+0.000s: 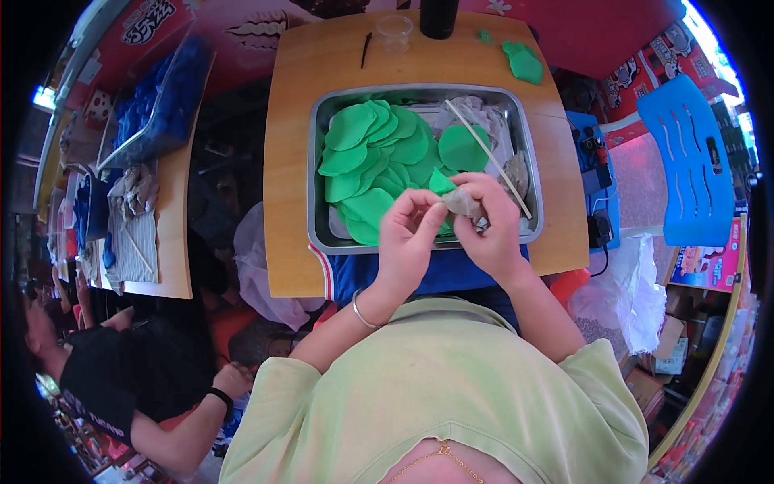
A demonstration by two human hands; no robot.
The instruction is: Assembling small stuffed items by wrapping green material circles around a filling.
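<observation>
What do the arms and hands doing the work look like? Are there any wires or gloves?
They're a person's arms, with no wires showing. The short, pale green sleeves leave the forearms bare. The left hand and right hand wear no gloves. A thin, silvery bracelet circles the left wrist; none shows on the right.

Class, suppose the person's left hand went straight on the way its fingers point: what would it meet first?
The grey lump, which the left hand seems to touch at its fingers; just past it, the right hand. Depth is hard to judge from this one view.
</observation>
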